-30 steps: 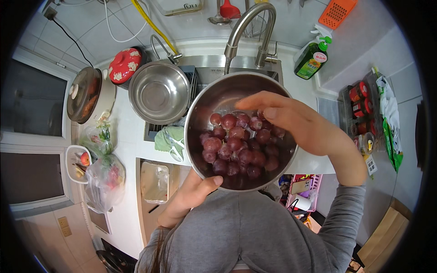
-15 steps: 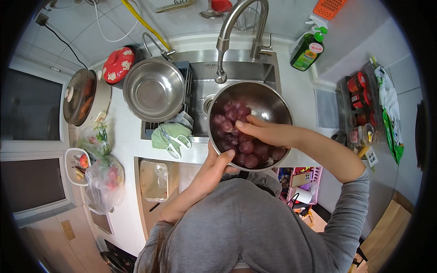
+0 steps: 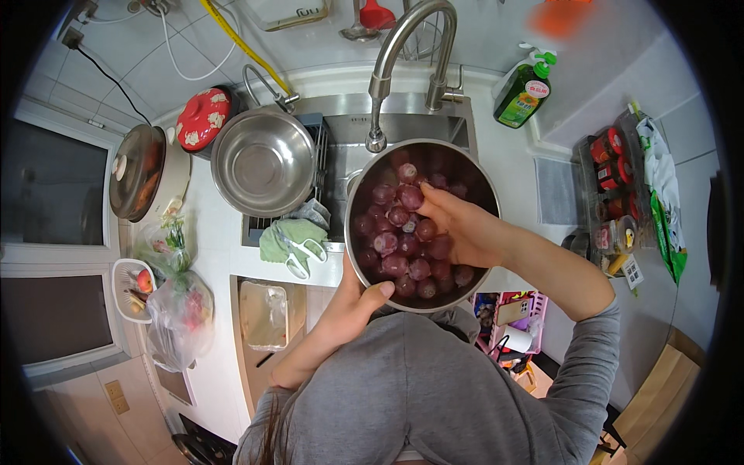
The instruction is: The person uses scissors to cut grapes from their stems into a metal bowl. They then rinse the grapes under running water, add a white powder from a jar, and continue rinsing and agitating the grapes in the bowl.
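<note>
A deep stainless steel bowl (image 3: 486,182) is held over the near side of the sink, tilted a little toward me. Dark red grapes (image 3: 404,219) fill much of it. My left hand (image 3: 345,306) grips the bowl's near left side, its thumb at the rim and the other fingers hidden beneath. My right hand (image 3: 469,231) reaches into the bowl from the right, cupped around grapes. Its thumb presses beside one grape, and the remaining fingers are mostly hidden under the fruit. Beyond the bowl's far rim hangs the head of a curved steel faucet (image 3: 377,142), with no water visible.
An empty steel basin (image 3: 263,161) rests on a rack left of the sink (image 3: 353,128). Nearer lie a green cloth (image 3: 279,240) and white-handled scissors (image 3: 304,260). A green pump bottle (image 3: 526,97) stands back right. Jars (image 3: 612,172) line the right; plastic-bagged produce (image 3: 182,310) lies left.
The bowl has shifted slightly toward me and tipped to show more grapes. My right hand has gone deeper along the right side and brought grapes up. My left hand still grips the rim.
</note>
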### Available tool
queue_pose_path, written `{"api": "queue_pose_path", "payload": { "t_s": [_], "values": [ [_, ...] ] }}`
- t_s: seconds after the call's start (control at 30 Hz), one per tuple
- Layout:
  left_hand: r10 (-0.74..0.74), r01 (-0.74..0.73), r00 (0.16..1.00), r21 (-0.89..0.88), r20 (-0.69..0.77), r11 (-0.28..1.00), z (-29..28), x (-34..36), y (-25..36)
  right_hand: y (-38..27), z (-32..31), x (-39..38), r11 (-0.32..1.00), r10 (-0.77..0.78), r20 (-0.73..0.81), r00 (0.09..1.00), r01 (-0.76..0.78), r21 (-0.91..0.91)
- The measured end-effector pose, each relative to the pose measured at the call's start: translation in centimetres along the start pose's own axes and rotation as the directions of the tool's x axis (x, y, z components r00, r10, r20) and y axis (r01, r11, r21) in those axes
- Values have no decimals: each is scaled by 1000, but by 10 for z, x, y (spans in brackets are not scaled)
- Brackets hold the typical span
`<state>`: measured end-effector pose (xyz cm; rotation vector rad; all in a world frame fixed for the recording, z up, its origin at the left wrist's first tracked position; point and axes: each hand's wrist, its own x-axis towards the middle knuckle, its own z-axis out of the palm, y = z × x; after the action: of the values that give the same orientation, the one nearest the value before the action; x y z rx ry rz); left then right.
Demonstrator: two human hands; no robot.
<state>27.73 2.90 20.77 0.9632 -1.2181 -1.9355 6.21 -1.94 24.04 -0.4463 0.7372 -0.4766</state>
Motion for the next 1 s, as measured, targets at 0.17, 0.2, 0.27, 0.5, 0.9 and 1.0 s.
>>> {"api": "queue_pose_path", "payload": {
  "t_s": [0.17,0.2,0.27,0.5,0.9,1.0],
  "values": [
    [-36,39,999,-106,25,994,0,-1,-1,-8,2,-9,999,-31,67,997,31,9],
    [-42,46,998,-126,36,991,1,-2,2,-9,2,-10,999,-40,94,995,41,-8],
    [-55,62,997,-139,55,988,1,-2,5,-12,5,-12,998,-54,120,991,55,-10],
    [-68,81,994,-163,87,983,3,-3,11,-12,13,-15,993,-120,144,982,118,24],
    [-38,42,999,-130,31,991,3,-7,11,-8,15,-16,983,-183,155,971,177,53],
    [-44,44,999,-151,3,988,4,-8,12,-11,21,-20,978,-206,141,968,209,-12]
  ]
}}
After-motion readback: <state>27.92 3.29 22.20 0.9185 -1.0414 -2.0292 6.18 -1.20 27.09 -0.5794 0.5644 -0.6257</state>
